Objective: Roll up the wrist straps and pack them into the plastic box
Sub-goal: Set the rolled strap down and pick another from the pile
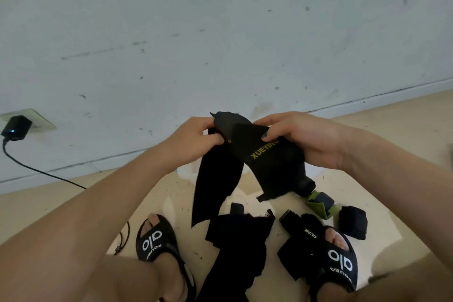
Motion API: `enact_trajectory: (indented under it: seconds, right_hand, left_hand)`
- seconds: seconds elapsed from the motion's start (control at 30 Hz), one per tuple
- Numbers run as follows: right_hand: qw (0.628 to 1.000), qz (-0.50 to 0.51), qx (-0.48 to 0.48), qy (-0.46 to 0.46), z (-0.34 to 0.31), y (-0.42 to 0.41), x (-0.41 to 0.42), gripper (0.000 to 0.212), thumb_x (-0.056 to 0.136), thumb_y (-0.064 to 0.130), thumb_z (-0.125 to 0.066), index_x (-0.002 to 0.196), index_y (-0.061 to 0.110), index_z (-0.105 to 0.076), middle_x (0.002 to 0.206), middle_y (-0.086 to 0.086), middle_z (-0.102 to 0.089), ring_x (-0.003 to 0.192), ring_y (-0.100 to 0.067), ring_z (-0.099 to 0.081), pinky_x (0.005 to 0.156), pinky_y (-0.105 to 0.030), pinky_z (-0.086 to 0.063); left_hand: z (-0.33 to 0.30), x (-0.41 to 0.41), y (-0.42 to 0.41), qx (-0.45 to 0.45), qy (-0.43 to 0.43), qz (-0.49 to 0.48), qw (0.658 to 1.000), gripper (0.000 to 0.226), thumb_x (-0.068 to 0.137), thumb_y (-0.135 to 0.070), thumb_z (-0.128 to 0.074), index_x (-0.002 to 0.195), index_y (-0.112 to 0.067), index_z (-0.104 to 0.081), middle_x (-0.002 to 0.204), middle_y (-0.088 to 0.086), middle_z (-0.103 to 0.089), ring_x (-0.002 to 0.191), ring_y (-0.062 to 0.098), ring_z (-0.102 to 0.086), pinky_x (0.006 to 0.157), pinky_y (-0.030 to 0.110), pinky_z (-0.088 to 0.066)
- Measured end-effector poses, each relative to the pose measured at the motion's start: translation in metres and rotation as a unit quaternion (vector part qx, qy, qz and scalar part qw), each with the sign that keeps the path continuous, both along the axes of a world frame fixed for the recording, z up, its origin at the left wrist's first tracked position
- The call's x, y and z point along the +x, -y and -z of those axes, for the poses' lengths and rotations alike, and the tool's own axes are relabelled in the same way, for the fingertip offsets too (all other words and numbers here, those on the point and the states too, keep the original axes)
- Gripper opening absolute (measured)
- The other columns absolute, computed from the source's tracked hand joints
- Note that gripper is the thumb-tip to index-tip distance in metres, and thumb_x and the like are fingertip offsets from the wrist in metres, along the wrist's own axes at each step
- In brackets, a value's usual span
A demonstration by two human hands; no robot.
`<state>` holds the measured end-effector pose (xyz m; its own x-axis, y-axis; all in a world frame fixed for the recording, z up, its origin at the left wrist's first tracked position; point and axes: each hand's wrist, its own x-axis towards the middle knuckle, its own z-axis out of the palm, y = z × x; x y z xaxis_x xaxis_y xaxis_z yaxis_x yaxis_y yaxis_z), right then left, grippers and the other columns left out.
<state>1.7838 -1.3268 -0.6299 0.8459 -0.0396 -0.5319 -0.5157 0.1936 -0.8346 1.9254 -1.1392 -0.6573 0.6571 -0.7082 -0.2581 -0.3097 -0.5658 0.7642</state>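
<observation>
Two hands, left hand (196, 133) and right hand (304, 140), grip one unrolled wrist strap (267, 162) above the floor (392, 144); one rolled strap (353, 224) lies beside loose straps (240, 235); no box visible.

left hand (198, 133) + right hand (301, 140): gripping black wrist strap (264, 162) | floor (392, 144): rolled strap (353, 225), loose straps (242, 230)

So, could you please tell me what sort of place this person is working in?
Probably a bare room indoors, worked from the floor: a scuffed white wall, a beige floor, and a black charger plugged into a low wall socket. Both hands hold a black wrist strap with yellow lettering.
</observation>
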Motion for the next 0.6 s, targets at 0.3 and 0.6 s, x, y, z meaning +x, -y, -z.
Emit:
enact_trajectory:
  seconds: [0.3, 0.6]
  right_hand:
    - [0.998, 0.039, -0.035, 0.029, 0.004, -0.005, 0.021, 0.041, 0.092, -0.005, -0.045, 0.119, 0.012, -0.072, 0.109, -0.012, -0.076, 0.094, -0.021, -0.074, 0.073, -0.027, -0.057]
    - [0.991, 0.066, -0.066, 0.092, -0.004, -0.012, 0.030, 0.018, 0.100, 0.030, -0.065, 0.095, 0.013, -0.069, 0.083, -0.003, -0.069, 0.080, -0.018, -0.069, 0.070, -0.028, -0.051]
  left_hand:
    - [-0.023, -0.004, 0.017, -0.136, -0.142, -0.112, 0.974, 0.036, 0.104, -0.032, -0.046, 0.094, -0.007, -0.069, 0.080, -0.005, -0.066, 0.082, 0.013, -0.064, 0.088, 0.037, -0.056]
    - [-0.037, -0.004, 0.023, -0.162, -0.039, -0.109, 0.980, 0.026, 0.103, -0.029, -0.055, 0.085, -0.017, -0.071, 0.081, 0.004, -0.067, 0.078, 0.021, -0.064, 0.075, 0.035, -0.053]
